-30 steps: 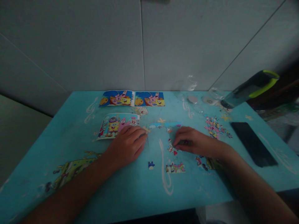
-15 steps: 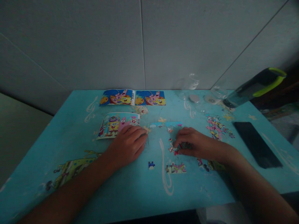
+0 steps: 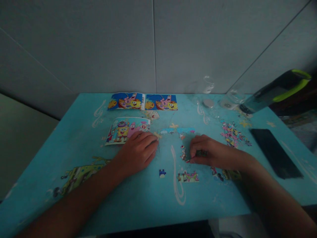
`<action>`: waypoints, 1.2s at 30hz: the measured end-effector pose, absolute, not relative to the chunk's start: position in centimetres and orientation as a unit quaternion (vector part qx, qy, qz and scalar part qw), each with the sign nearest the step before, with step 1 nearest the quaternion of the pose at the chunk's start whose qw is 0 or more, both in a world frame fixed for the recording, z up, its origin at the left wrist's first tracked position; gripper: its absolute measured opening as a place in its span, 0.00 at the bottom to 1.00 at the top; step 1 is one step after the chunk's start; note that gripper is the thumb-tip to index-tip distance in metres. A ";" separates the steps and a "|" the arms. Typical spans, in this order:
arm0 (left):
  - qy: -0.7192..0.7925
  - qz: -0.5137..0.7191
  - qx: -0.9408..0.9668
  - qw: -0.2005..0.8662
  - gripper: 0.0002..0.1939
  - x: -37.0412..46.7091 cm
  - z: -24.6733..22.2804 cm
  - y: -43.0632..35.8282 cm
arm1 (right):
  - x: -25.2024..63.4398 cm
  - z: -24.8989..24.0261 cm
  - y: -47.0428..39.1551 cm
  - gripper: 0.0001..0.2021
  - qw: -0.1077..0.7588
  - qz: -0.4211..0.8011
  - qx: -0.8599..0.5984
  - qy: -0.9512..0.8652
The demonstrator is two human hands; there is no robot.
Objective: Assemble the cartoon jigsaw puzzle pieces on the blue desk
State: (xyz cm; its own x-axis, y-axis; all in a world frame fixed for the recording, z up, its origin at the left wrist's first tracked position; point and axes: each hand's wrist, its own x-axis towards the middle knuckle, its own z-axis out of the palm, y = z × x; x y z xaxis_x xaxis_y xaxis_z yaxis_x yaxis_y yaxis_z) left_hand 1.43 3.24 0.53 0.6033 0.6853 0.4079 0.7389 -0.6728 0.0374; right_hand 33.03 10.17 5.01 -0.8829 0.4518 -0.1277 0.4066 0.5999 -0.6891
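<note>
My right hand [image 3: 206, 150] is closed in a pinch low over the table, thumb and forefinger around a small jigsaw puzzle piece [image 3: 187, 161], mostly hidden. Just left of those fingertips lies a short column of joined puzzle pieces [image 3: 183, 152]. My left hand [image 3: 141, 148] rests on the table with loosely bent fingers lying down, holding nothing visible, beside a cartoon picture sheet [image 3: 123, 131]. Between the forearms are a blue and white puzzle piece [image 3: 162, 173] and a joined pink and green section [image 3: 188, 177]. A light blue joined strip [image 3: 177, 131] lies beyond the hands.
Loose puzzle pieces [image 3: 232, 134] are heaped at the right, near a dark flat rectangular object [image 3: 275, 152]. Two cartoon pictures [image 3: 126, 100] lie by the wall. Clear containers [image 3: 208, 85], a round lid [image 3: 208, 103] and a tilted dark bottle [image 3: 274, 89] stand at the back right.
My right hand has shifted slightly to the right, showing more of the joined column beside its fingertips. The left hand stays in place, and the whole view has moved a little.
</note>
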 end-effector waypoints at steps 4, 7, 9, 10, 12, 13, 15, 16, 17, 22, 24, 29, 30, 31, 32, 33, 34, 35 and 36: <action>-0.399 -0.194 -0.894 0.062 0.11 1.4 0.5 3.2 | 32.7 5.2 9.8 0.07 0.019 0.374 -0.242 -0.895; -0.401 -0.192 -0.894 0.057 0.11 1.2 0.4 3.2 | 32.6 5.2 9.7 0.06 0.010 0.356 -0.245 -0.902; -0.402 -0.189 -0.894 0.055 0.11 1.2 0.4 3.2 | 32.6 5.2 9.7 0.06 0.010 0.345 -0.244 -0.906; -0.403 -0.189 -0.894 0.056 0.11 1.2 0.3 3.2 | 32.7 5.2 9.7 0.06 0.010 0.339 -0.243 -0.909; -0.402 -0.192 -0.893 0.059 0.12 1.2 0.3 3.2 | 32.8 5.2 9.7 0.06 0.008 0.330 -0.245 -0.912; -0.401 -0.194 -0.893 0.061 0.12 1.2 0.3 3.2 | 32.8 5.2 9.7 0.06 0.007 0.328 -0.246 -0.912; -0.402 -0.195 -0.892 0.063 0.13 1.3 0.3 3.1 | 33.0 5.3 9.7 0.06 0.005 0.327 -0.247 -0.912; -0.401 -0.196 -0.893 0.063 0.13 1.4 0.4 3.1 | 33.1 5.3 9.8 0.06 0.005 0.327 -0.248 -0.912; -0.398 -0.198 -0.893 0.063 0.13 1.4 0.4 3.1 | 33.2 5.3 9.9 0.06 0.005 0.326 -0.249 -0.912; -0.363 -0.219 -0.902 0.076 0.17 2.1 1.1 2.5 | 33.8 5.1 10.5 0.07 0.012 0.317 -0.258 -0.913; -0.352 -0.222 -0.906 0.082 0.18 2.3 1.4 2.2 | 33.9 5.1 10.7 0.07 0.017 0.318 -0.257 -0.912; -0.306 -0.205 -0.925 0.096 0.17 2.7 2.0 1.2 | 34.2 5.5 11.2 0.08 0.049 0.310 -0.275 -0.909; -0.287 -0.202 -0.931 0.100 0.16 2.9 2.2 0.9 | 34.3 5.5 11.3 0.09 0.059 0.301 -0.288 -0.907; -0.268 -0.199 -0.937 0.103 0.16 3.3 2.4 0.5 | 34.5 5.4 11.5 0.09 0.067 0.292 -0.303 -0.904; -0.249 -0.196 -0.943 0.105 0.16 3.7 2.5 0.1 | 34.6 5.4 11.6 0.10 0.074 0.285 -0.318 -0.901; -0.234 -0.192 -0.948 0.103 0.16 4.2 2.6 -0.4 | 34.8 5.3 11.7 0.10 0.078 0.280 -0.329 -0.898; -0.225 -0.187 -0.951 0.099 0.16 4.7 2.6 -0.8 | 34.9 5.2 11.8 0.11 0.082 0.275 -0.339 -0.896; -0.219 -0.185 -0.954 0.093 0.17 5.2 2.5 -1.3 | 34.9 5.2 11.8 0.11 0.083 0.271 -0.346 -0.894; -0.217 -0.177 -0.956 0.086 0.17 5.7 2.3 -1.8 | 35.0 5.1 11.9 0.12 0.083 0.266 -0.352 -0.894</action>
